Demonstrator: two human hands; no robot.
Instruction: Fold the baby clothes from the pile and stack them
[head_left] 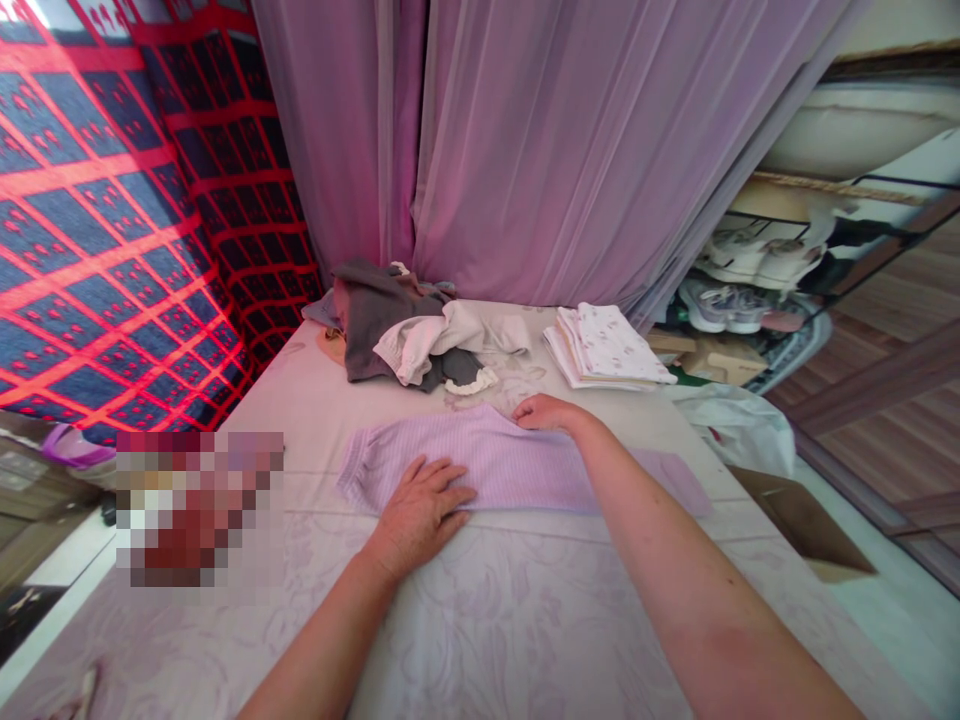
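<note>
Head view: lilac garment (495,475) lies lengthwise across mid-bed, nearer than the other clothes, ribbed end to the L. Progress, judging by layout: spread out fairly flat, w/ some creases nr the ribbed end & a slightly raised far edge; not yet a compact bundle, so prob. partway. Neat stack (619,345) at far R of the bed (525,620) looks done: white printed pcs, squared up. Heap (375,325) at far L looks undone: dk grey & off-white pcs, loose & crumpled, no. of items unclear. So approx. one lot finished, one in hand, rest waiting.

L hand (429,500): open, palm down, fingers a bit apart, resting on the garment toward its ribbed end; grips nothing. R hand (553,412): fingers curled in, thumb & fingertips apparently pinching the far edge abt midway along; exact grip hard to see. R forearm crosses over the garment.
</note>
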